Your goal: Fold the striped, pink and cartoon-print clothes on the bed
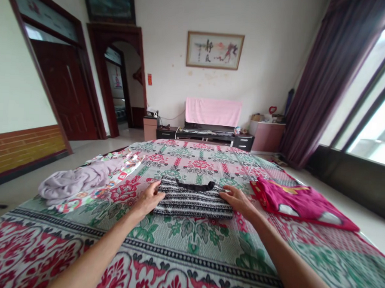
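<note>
A black-and-white striped knit sweater (194, 204) lies folded into a flat rectangle on the patterned bed cover (193, 256), its black neckband along the far edge. My left hand (150, 197) is at the sweater's left end, thumb over the top and fingers curled at the edge. At the opposite end, my right hand (237, 201) holds the edge in a similar way, thumb and fingers bent against the knit. The fingertips under the fabric are partly hidden.
Left on the bed, a crumpled pale lilac garment (77, 183) rests over a colourful print cloth (127, 163). Folded magenta clothing (293, 198) lies on the right. Beyond the bed stand a low black TV cabinet (169, 133) and a pink cloth (213, 110) draped above it.
</note>
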Motion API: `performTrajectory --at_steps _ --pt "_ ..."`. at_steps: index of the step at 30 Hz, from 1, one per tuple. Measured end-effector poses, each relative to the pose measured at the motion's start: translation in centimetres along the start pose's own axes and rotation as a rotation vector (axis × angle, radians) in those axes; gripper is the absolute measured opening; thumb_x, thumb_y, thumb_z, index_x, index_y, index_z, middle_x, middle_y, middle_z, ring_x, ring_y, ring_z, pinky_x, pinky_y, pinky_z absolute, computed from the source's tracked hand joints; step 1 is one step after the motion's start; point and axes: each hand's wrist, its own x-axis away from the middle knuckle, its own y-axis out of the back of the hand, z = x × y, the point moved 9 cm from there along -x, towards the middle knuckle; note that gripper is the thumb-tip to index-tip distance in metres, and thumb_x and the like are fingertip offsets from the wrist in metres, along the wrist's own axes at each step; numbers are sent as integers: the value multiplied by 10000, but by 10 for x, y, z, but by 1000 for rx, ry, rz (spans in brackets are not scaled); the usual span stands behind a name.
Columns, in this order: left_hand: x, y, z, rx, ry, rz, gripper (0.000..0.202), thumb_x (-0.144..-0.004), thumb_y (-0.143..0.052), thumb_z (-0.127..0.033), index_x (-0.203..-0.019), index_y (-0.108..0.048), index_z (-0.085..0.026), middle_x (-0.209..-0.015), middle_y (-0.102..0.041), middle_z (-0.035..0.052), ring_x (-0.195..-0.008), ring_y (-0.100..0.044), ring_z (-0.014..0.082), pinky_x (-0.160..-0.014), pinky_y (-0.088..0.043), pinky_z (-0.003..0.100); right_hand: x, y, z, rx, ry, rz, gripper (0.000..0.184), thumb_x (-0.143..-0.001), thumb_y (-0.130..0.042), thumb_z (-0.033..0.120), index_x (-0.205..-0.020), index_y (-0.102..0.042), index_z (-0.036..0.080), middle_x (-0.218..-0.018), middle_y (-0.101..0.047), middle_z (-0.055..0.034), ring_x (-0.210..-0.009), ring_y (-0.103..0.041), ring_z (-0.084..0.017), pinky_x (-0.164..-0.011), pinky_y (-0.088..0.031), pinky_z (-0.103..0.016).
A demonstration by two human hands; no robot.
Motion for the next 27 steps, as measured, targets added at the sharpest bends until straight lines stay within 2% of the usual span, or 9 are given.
performTrajectory --at_steps 5,8,10,15,18,20,22,24,27 --pt "10 -13 -12 227 26 134 692 -672 -592 -219 -1333 -400 -160 -1082 -663 86 -913 -636 189 -757 -491 276 -3 -13 -16 -265 -104 12 636 -648 -682 376 -1207 -512 126 -1037 -677 -95 -897 -656 -224 -753 -523 -303" --pt "17 -14 -21 353 65 245 712 -641 -594 -196 -1323 -390 -192 -1040 -669 60 -839 -639 177 -706 -495 273 4 -20 -16 -465 -208 116 568 -630 -695 283 -1154 -527 146 -977 -688 -98 -868 -664 -222 -727 -543 -304" --pt "22 -15 -25 414 95 331 712 -622 -598 -185 -1306 -400 -204 -1022 -666 49 -805 -635 168 -695 -495 274 11 -22 -8 -565 -239 214 466 -632 -680 240 -1073 -553 159 -888 -693 -89 -807 -669 -211 -692 -552 -301" --pt "37 -25 -30 505 143 609 728 -607 -623 -192 -1298 -399 -226 -992 -646 40 -744 -614 147 -625 -490 251 30 -16 19 -638 -147 475 309 -628 -684 253 -912 -586 181 -845 -689 -58 -777 -661 -184 -732 -546 -298" --pt "41 -29 -20 419 194 689 725 -597 -653 -214 -1282 -419 -234 -953 -645 34 -676 -599 136 -544 -472 229 34 -15 18 -597 -104 574 301 -619 -714 280 -880 -615 168 -855 -688 -57 -793 -655 -175 -756 -531 -287" --pt "39 -28 -12 302 209 691 705 -603 -677 -256 -1268 -444 -231 -924 -655 33 -643 -600 139 -529 -465 228 32 -13 11 -493 -92 565 345 -625 -726 303 -925 -632 162 -844 -684 -50 -756 -644 -160 -693 -522 -265" --pt "30 -21 -7 179 173 625 670 -629 -687 -340 -1254 -482 -212 -921 -669 51 -686 -622 163 -581 -478 249 27 -9 5 -337 -83 521 416 -651 -717 358 -1011 -632 167 -841 -682 -43 -706 -626 -148 -612 -500 -253" --pt "15 -10 -7 88 93 465 670 -644 -682 -425 -1242 -518 -173 -965 -677 85 -816 -638 202 -694 -487 280 22 -5 4 -221 -58 459 453 -691 -679 427 -1064 -626 176 -855 -683 -40 -705 -616 -148 -604 -485 -258" --pt "0 5 -11 29 -40 205 693 -647 -663 -485 -1234 -549 -135 -1019 -677 109 -929 -625 221 -802 -463 301 16 -3 13 -171 28 390 421 -733 -620 467 -1029 -650 169 -879 -689 -39 -777 -618 -163 -711 -482 -290"
